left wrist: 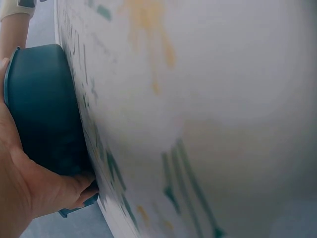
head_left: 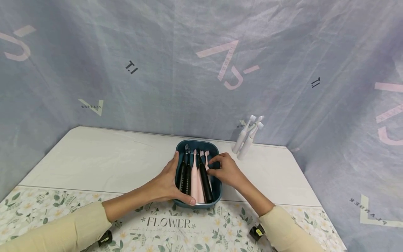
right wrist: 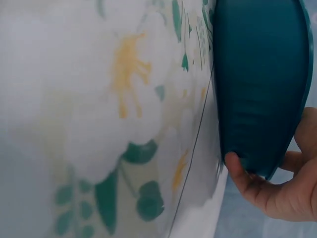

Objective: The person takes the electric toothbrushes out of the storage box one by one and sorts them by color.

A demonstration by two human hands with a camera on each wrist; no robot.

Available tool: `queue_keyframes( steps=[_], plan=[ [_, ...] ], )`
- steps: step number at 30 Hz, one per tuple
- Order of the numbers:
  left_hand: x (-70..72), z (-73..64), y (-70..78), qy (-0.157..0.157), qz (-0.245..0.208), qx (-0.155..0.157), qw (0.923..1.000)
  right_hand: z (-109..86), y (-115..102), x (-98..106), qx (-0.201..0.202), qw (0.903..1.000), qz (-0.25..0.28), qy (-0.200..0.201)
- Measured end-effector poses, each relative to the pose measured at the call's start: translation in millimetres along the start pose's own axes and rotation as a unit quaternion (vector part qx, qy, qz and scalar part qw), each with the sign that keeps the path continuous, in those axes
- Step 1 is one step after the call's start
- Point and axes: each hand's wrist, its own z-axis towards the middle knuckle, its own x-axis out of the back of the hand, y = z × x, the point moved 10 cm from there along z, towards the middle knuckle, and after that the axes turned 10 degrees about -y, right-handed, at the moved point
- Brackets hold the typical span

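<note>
In the head view, a teal bin holds several electric toothbrushes side by side, black ones such as the black toothbrush and pink ones such as the pink toothbrush. My left hand grips the bin's left side, its thumb on the near rim. In the left wrist view, fingers curl against the outer teal wall. My right hand reaches over the right rim; its thumb and forefinger pinch the rightmost pink toothbrush. The right wrist view shows its little finger against the bin's outside.
Several white electric toothbrushes stand upright at the back right, close to the grey printed curtain. White sheeting covers the back of the table, with a floral cloth in front. The curtain closes off the back and both sides.
</note>
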Motion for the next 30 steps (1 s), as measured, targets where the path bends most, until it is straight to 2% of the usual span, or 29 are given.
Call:
queue_keyframes(
  steps=[6, 12, 16, 19, 20, 22, 23, 24, 29, 30],
  plan=[
    [-1.2, 0.0, -2.3, -0.002, 0.002, 0.002, 1.0, 3.7, -2.1, -9.3, -0.031, 0.9975, -0.047, -0.042],
    [-1.1, 0.4, -1.7, 0.0, -0.002, -0.002, 1.0, 12.1, -0.5, -14.8, -0.032, 0.9943, -0.07, -0.073],
    [-0.8, 0.6, -0.1, 0.001, -0.004, -0.005, 1.0, 44.7, 40.9, -33.4, -0.014, 0.9913, -0.099, -0.085],
    [-0.8, 0.4, -0.1, 0.0, -0.004, 0.0, 1.0, 71.4, 76.9, -47.8, -0.019, 0.9884, -0.12, -0.091],
    [-0.6, 0.3, -0.3, 0.0, -0.002, 0.003, 1.0, 73.1, 78.3, -48.2, -0.027, 0.9886, -0.117, -0.091],
    [-0.1, 0.1, -1.3, 0.0, -0.001, 0.008, 1.0, 72.8, 77.3, -48.0, -0.031, 0.9899, -0.109, -0.085],
    [0.3, 0.1, -1.6, 0.001, 0.0, 0.01, 0.9999, 64.9, 65.2, -43.6, -0.029, 0.9902, -0.108, -0.084],
    [0.4, 0.0, -2.0, 0.001, 0.001, 0.012, 0.9999, 63.0, 62.0, -43.2, -0.023, 0.9912, -0.103, -0.08],
    [-0.6, 0.1, -2.7, 0.0, 0.001, 0.015, 0.9999, 30.9, 21.0, -27.9, -0.034, 0.9958, -0.053, -0.067],
    [-1.0, 0.1, -2.7, -0.001, 0.0, 0.016, 0.9999, 31.3, 24.4, -29.2, -0.045, 0.9962, -0.036, -0.066]
  ],
)
